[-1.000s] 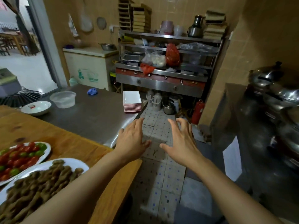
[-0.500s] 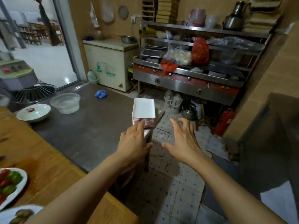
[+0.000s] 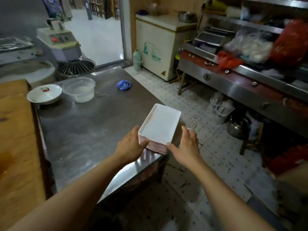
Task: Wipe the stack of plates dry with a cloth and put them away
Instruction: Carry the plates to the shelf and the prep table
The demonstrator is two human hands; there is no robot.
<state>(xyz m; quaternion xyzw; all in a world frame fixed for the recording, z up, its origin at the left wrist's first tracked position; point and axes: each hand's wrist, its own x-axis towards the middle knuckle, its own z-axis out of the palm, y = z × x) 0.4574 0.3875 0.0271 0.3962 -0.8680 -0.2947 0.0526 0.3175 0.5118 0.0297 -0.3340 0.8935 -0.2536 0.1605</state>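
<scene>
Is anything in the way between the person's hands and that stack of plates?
Nothing visible. The left hand already touches the stack of plates at its near left corner, and the right hand sits at its right side with fingers spread.

My left hand (image 3: pixel 131 145) touches the left side of the stack of plates (image 3: pixel 159 129) at the counter (image 3: pixel 86 134) corner; my right hand (image 3: pixel 186 145) touches its right side. A blue cloth (image 3: pixel 124 84) lies farther back.

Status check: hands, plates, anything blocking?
Both hands, left hand and right hand, flank the stack of plates, fingers straight. Stack sits at the steel table corner. Blue cloth untouched. Nothing blocking.
</scene>
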